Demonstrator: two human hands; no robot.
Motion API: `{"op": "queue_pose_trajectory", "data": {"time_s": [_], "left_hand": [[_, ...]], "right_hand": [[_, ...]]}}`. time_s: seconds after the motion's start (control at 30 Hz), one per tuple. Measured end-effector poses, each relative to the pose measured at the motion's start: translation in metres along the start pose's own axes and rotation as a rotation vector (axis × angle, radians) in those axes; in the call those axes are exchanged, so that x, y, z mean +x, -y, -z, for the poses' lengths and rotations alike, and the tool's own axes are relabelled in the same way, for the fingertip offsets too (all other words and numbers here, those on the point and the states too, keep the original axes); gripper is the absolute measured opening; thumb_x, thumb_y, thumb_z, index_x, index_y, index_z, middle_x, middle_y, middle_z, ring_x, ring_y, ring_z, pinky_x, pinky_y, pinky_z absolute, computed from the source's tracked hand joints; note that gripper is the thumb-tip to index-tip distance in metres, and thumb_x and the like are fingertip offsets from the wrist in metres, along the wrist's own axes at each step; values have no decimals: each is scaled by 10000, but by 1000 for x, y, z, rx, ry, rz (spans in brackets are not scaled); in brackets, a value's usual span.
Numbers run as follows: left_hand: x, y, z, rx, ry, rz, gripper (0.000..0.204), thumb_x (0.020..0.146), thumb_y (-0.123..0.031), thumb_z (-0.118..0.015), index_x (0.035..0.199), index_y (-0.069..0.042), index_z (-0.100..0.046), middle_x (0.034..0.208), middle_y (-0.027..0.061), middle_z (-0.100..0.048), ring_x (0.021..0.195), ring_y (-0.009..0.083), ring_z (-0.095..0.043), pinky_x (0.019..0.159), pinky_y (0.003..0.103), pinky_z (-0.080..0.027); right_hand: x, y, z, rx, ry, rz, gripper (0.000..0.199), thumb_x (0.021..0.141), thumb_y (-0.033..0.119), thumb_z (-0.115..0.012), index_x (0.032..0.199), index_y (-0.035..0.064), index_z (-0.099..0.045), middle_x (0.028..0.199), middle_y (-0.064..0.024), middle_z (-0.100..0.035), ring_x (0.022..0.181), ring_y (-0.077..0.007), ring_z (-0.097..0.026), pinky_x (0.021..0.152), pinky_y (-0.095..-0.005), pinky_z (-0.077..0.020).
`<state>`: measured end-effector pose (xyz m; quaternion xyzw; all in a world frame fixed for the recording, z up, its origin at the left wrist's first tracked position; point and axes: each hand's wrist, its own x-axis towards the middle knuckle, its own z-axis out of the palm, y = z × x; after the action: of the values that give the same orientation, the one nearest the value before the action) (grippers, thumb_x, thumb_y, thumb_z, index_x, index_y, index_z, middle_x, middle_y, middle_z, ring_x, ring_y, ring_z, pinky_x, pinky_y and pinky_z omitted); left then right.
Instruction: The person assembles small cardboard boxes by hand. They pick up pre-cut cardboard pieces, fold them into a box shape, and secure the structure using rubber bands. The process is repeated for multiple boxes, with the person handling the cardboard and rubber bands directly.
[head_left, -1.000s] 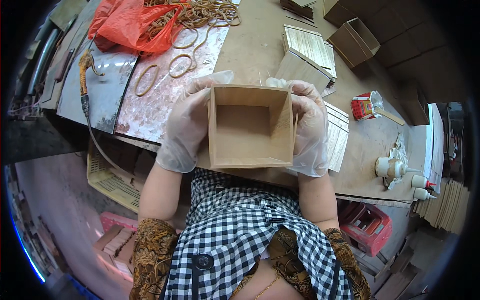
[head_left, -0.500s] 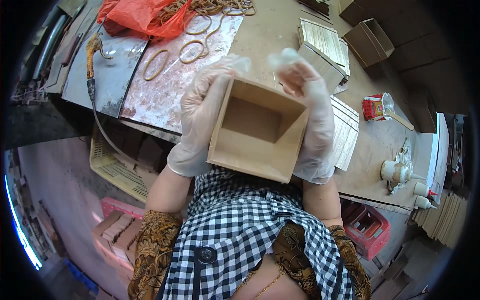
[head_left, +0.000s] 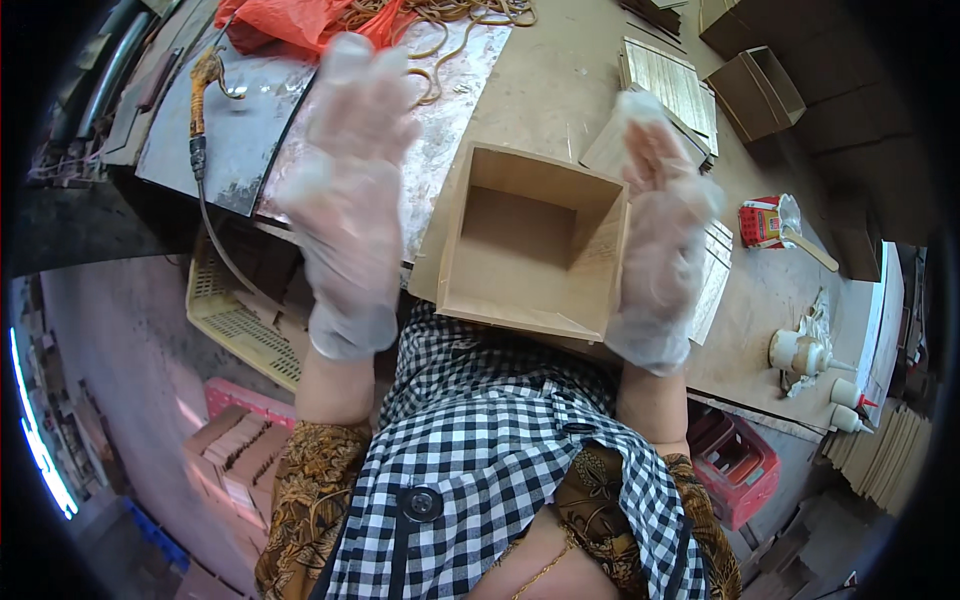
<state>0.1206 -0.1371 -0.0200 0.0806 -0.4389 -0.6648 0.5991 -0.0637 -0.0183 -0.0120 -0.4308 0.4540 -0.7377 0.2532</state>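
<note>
An open-topped square wooden box [head_left: 520,297] rests at the table's near edge, its plain inside facing me. My left hand [head_left: 352,205], in a clear plastic glove, is raised to the left of the box and apart from it. Motion blurs it, but its fingers look stretched out, holding nothing. On the other side, my right hand [head_left: 662,235], gloved alike, stands beside the box's right wall. Its fingers are extended and slightly blurred; whether the palm touches the wall I cannot tell.
Rubber bands [head_left: 455,20] and a red plastic bag [head_left: 290,25] lie at the back. An air gun [head_left: 205,95] is on the left. Right are wooden panels [head_left: 665,80], another box [head_left: 757,92], a red glue packet [head_left: 762,222] with a stick, and white squeeze bottles [head_left: 797,352].
My left hand has let go of the box and swung left and up. The box now sits lower against the table edge. My right hand has shifted slightly right.
</note>
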Motion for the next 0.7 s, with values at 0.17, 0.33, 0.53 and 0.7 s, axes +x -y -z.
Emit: {"op": "queue_pose_trajectory", "data": {"time_s": [0.17,0.33,0.53,0.7], "left_hand": [[-36,-4,-23,424,203,251,695,1000,-412,-377,1521,38,-279,1600,176,-265,1491,272,-227,1208,397,-168],[-35,-11,-26,537,374,259,587,1021,-243,-365,1524,44,-269,1610,155,-257,1505,258,-184,1219,365,-103],[-32,2,-16,510,449,87,568,1033,-227,-369,1509,70,-280,1603,167,-267,1500,252,-195,1209,354,-130],[-31,8,-27,439,351,75,556,1041,-209,-374,1509,73,-273,1606,167,-247,1495,241,-198,1203,344,-147]], "right_hand": [[-30,6,-6,-345,179,118,885,971,641,-367,1519,-42,-241,1593,-195,-235,1490,-301,-200,1217,-408,-131],[-30,21,-13,-414,272,146,918,970,628,-383,1549,-43,-146,1626,-217,-137,1516,-320,-116,1218,-421,-103],[-32,20,-15,-458,237,114,887,984,602,-372,1553,-38,-141,1632,-210,-124,1518,-324,-104,1218,-417,-91],[-21,26,-16,-151,175,-81,907,972,664,-336,1548,-23,-194,1631,-157,-173,1515,-262,-133,1222,-380,-103]]}}
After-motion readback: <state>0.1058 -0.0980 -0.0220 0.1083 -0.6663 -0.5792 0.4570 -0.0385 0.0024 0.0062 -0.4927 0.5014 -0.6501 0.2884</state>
